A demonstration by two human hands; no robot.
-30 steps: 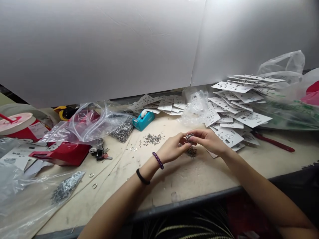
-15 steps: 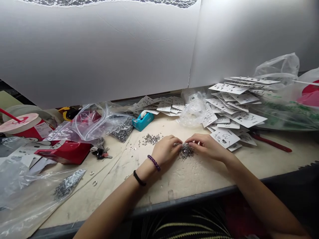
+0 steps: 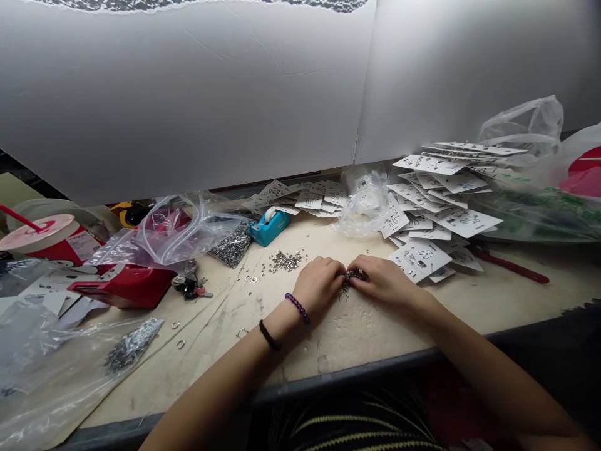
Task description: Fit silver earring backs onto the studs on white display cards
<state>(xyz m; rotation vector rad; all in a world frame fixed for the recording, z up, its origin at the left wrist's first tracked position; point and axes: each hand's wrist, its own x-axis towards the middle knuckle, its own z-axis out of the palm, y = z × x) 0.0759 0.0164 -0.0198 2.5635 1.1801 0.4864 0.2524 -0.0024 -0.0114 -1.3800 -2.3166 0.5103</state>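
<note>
My left hand (image 3: 320,283), with a purple bead bracelet and a black band at the wrist, rests on the table with its fingers curled inward. Facing it is my right hand (image 3: 382,282), its thumb and fingers also drawn together. Between the fingertips of both hands sits a heap of small silvery metal pieces (image 3: 347,287), some with thin pins; the fingers cover most of it. Left of the hands lies a loose scatter of tiny metal parts (image 3: 284,262), with a few small rings beside it.
Stacked printed cards (image 3: 462,222) with small metal jewellery stand at the right, near red-handled pliers (image 3: 511,266). A turquoise tape dispenser (image 3: 270,228) and a zip bag of metal parts (image 3: 231,244) lie behind. A red dispenser (image 3: 126,287), keys (image 3: 190,288) and a drink cup (image 3: 51,238) are left.
Both hands have moved closer together and closed over the metal heap, which now shows much less between them. Other things on the table stay where they were.
</note>
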